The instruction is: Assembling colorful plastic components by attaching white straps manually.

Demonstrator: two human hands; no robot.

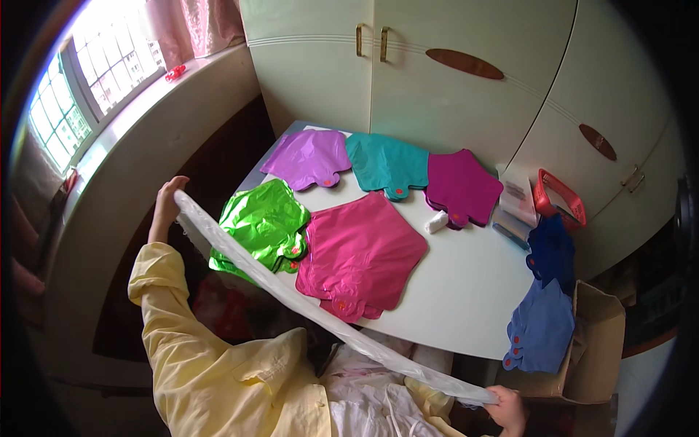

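A long, whitish translucent strip of folded plastic film [320, 315] is stretched slantwise between my hands, across the table's near left side. My left hand [171, 195], raised at the far left, is closed on its upper end. Down at the lower right, my right hand [507, 409] grips the other end. Behind the strip lie flat stacks of shiny foil balloons: bright green [266, 218], whose near part the strip crosses, and a large pink one [368, 255]. Farther back are lilac [309, 159], teal [388, 164] and magenta [463, 186] stacks.
On the white table [466, 291] lies a small white roll [437, 222]. Dark blue [551, 247] and light blue [540, 328] foil balloons hang over the right edge, near an open cardboard box [601, 342]. A red basket [561, 197] stands at the back right, before the cupboards [466, 102].
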